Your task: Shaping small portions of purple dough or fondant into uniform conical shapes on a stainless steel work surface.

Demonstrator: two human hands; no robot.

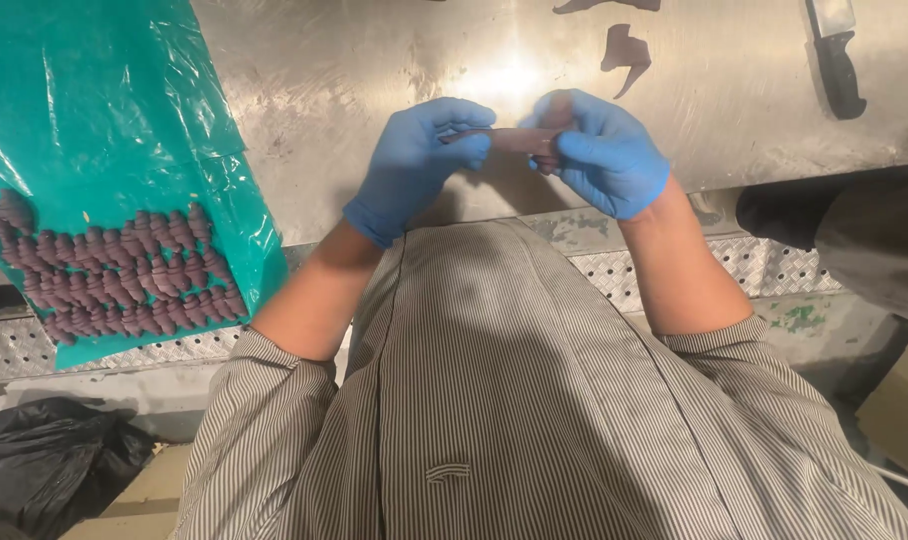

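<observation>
Both my hands wear blue gloves and hold one thin strip of dark reddish meat (514, 139) between them, above the steel table (354, 90). My left hand (419, 160) pinches the strip's left end with its fingertips. My right hand (604, 150) grips the right end, where the strip is partly hidden by the fingers. Both hands hover near the table's front edge, just in front of my striped shirt.
A teal plastic sheet (104, 100) lies at the left with several rows of folded meat pieces (124, 270). Two loose meat scraps (624, 48) lie at the table's far side. A black-handled knife (836, 60) lies at the top right. A black bag (44, 460) sits on the floor, lower left.
</observation>
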